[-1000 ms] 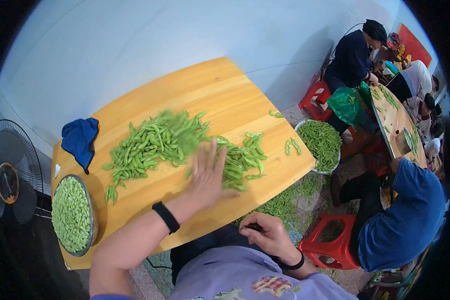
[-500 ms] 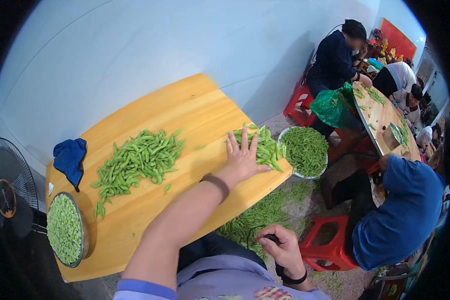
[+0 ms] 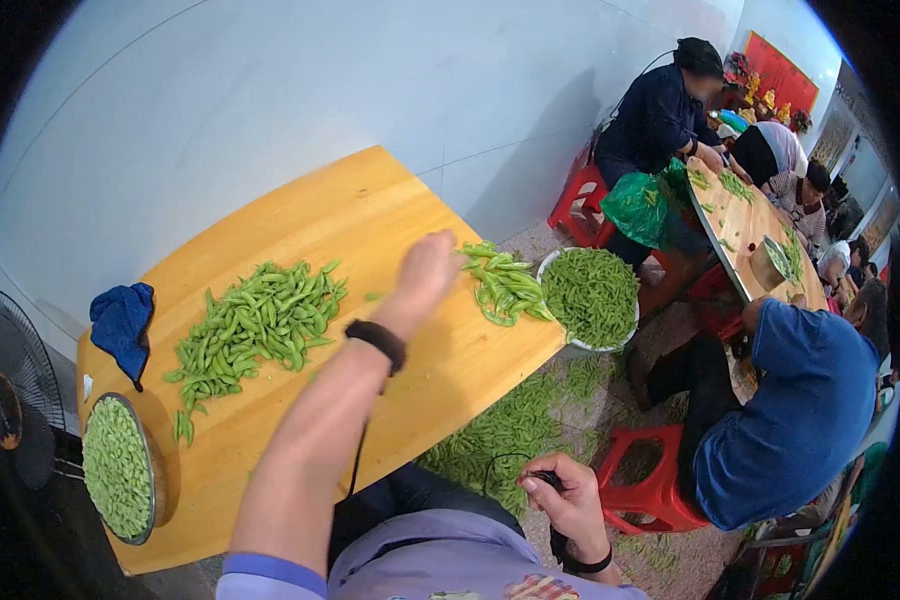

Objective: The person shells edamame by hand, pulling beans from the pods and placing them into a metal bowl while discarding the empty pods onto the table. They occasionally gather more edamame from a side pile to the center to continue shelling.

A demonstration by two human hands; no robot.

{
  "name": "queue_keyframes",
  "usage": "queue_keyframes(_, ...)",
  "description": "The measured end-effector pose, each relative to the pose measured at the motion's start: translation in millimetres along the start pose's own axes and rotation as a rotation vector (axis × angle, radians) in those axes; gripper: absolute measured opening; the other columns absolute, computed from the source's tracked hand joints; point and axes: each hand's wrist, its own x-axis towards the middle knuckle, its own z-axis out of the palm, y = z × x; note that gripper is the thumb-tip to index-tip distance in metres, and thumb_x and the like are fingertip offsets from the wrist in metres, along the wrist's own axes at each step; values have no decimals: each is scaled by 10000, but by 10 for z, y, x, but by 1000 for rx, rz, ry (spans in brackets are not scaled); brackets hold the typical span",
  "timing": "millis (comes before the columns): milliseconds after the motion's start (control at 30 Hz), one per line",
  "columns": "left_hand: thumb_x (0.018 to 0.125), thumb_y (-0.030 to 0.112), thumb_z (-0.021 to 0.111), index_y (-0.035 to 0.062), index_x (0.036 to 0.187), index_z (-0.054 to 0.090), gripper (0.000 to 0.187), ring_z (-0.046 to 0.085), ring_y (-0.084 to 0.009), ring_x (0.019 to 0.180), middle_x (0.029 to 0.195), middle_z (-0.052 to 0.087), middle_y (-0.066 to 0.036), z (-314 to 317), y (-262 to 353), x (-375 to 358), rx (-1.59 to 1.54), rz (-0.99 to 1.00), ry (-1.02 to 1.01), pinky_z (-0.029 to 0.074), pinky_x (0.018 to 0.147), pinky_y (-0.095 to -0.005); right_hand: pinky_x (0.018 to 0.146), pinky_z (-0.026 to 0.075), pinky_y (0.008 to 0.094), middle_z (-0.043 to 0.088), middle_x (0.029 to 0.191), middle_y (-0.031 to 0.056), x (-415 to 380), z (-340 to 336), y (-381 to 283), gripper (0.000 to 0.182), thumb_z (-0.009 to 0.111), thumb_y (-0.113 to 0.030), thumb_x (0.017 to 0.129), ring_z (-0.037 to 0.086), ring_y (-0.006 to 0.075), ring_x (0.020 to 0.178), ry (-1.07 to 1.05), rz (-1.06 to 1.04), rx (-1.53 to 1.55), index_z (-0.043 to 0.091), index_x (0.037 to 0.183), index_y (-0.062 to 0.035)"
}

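My left hand [image 3: 430, 270] is above the wooden table [image 3: 410, 350], just left of a small pile of green pods [image 3: 508, 285] at the table's right end. Its fingers look curled in and slightly blurred; anything inside them is hidden. A larger pile of pods [image 3: 260, 325] lies further left on the table. Near my lap, my right hand [image 3: 570, 505] is closed on a small black object [image 3: 543, 482] with a thin cable.
A bowl of shelled beans [image 3: 118, 468], a blue cloth [image 3: 123, 330] and a fan [image 3: 15, 390] are at left. A basin of pods [image 3: 590, 298] stands beyond the table's right end. Several people sit around another table [image 3: 735, 225]; one in blue [image 3: 785, 410] sits nearby.
My left hand has left the small pile, moved left and up, and its spread fingers have curled in. That pile looks more spread out. My right hand keeps its hold.
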Motion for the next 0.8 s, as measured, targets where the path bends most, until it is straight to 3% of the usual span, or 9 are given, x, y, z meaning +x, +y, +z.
queue_keyframes(33,696,180,634,-23,831,608,244,577,-342,868,879,609,-211,-133,-199,-8,154,52,-7,464,760,-390,494,425,197,591,747,51,11,10,5,83,595,-31,810,531,72,556,-1,4,5,571,871,21)
queue_keyframes(100,646,100,645,-2,711,602,128,584,-341,783,778,608,-191,-356,-539,-70,528,114,-72,469,688,-412,505,429,220,590,734,51,56,51,13,94,609,-47,803,541,87,576,-26,54,0,572,865,13)
queue_keyframes(200,614,63,664,7,707,599,126,585,-336,765,745,599,-187,-456,-799,-213,434,143,-254,470,671,-399,534,438,251,588,722,71,138,140,4,124,627,-74,790,563,116,611,-77,53,-130,574,869,5)
queue_keyframes(333,603,54,683,-9,724,586,167,575,-351,730,738,593,-192,-390,-835,-320,372,120,-188,472,655,-380,590,452,284,593,745,101,272,279,-177,147,633,-88,778,586,162,666,-172,-56,-207,574,879,1)
queue_keyframes(433,660,77,689,-6,733,572,161,579,-271,663,732,600,-142,-480,-709,-492,287,-5,-150,466,603,-327,650,459,310,604,809,131,416,375,-373,154,619,-82,779,597,211,737,-207,-222,-234,578,904,0)
queue_keyframes(500,745,83,657,23,769,567,111,541,-145,609,734,589,-62,-660,-500,-743,-682,-357,-381,439,552,-257,648,459,306,600,802,129,572,438,-375,159,614,-79,784,593,213,728,-187,-220,-219,577,916,0)
queue_keyframes(567,796,85,622,43,797,563,72,501,-68,631,742,565,-8,-814,-285,-1082,-1108,-460,-358,411,546,-202,646,460,303,597,795,127,745,509,-352,164,610,-77,788,589,215,719,-168,-223,-206,575,929,0)
queue_keyframes(667,802,76,614,48,816,560,63,505,-79,644,743,573,-15,-918,-102,-1510,-1340,-498,-266,411,561,-193,631,456,302,590,778,123,944,680,-364,182,611,-75,790,577,215,697,-177,-252,-130,567,948,3)
queue_keyframes(800,796,83,625,58,811,561,71,505,-76,663,756,582,-16,-940,-33,-1771,-1467,-576,-153,404,570,-190,601,447,311,576,765,123,1020,867,-416,193,624,-85,786,565,231,677,-221,-334,-243,559,946,3)
